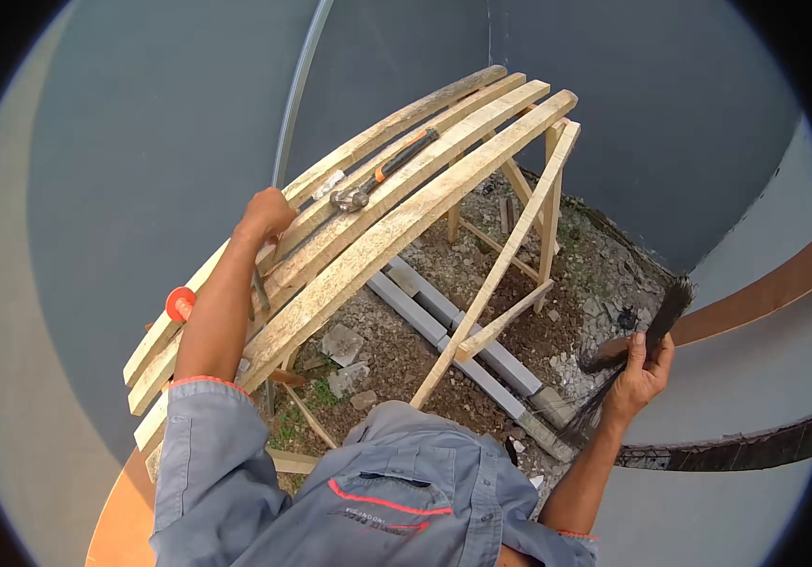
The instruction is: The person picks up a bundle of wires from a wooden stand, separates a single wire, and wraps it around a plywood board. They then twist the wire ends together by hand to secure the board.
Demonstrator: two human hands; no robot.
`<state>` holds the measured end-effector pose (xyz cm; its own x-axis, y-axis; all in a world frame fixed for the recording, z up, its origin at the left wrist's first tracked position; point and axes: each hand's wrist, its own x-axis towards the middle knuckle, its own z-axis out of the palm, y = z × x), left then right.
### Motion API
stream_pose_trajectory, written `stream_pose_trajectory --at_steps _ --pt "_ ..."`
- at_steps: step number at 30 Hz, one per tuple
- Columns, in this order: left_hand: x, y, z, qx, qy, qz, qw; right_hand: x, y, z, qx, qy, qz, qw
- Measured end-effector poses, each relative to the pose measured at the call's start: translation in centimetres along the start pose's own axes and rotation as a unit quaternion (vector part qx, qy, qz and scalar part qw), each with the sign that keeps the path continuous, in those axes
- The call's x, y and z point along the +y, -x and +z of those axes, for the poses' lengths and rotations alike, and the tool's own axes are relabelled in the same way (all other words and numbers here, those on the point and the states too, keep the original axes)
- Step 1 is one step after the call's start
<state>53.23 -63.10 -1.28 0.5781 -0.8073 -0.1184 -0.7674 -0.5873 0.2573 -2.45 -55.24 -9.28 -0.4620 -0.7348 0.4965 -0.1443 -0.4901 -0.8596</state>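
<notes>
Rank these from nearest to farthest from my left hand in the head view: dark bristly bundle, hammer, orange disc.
From the left hand:
1. Hammer, just right, lying on the wooden slats.
2. Orange disc, lower left, beside the forearm.
3. Dark bristly bundle, far right, in the right hand.

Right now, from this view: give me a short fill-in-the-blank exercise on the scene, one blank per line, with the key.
1. The grip of the hammer is black and ____.
2. The person's ____ hand grips a bundle of dark strands.
3. The other hand is at the slats, which are made of ____.
4. Lower than the slats, pale grey bars lie on the ____.

Missing words: orange; right; wood; ground.
</notes>
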Motion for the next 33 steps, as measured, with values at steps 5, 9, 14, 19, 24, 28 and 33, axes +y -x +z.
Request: stream_pose_trajectory --at_steps 5,9,14,19,24,28,33 --pt "8.2 8.7 -2.7 0.062 0.025 0.23 0.971 1.2 0.4 1.5 -0.016 -0.03 0.026 0.999" --pt "15.9 16.7 3.3 -0.156 0.357 0.446 0.806 1.0 1.7 3.6 -0.066 0.004 0.01 0.998" --pt "24.4 23.0 10.7 -0.294 0.462 0.532 0.646 0.9 3.2 3.7 -0.103 0.039 -0.007 0.994" --pt "28.8 22.8 15.4 -0.338 0.54 0.454 0.623 0.0 0.8 -1.1 -0.172 0.215 -0.098 0.956" --pt "30.1 23.6 18.1 -0.294 0.497 0.504 0.643 -2.7 -0.1 -4.6 -0.101 0.177 0.024 0.979" --pt "30.1 25.6 19.2 -0.275 0.417 0.557 0.664 -1.9 1.3 -3.1 -0.084 0.191 0.013 0.978" --pt "29.2 25.7 19.9 -0.315 0.371 0.567 0.665 0.0 2.9 -3.4 -0.083 0.18 0.061 0.978"
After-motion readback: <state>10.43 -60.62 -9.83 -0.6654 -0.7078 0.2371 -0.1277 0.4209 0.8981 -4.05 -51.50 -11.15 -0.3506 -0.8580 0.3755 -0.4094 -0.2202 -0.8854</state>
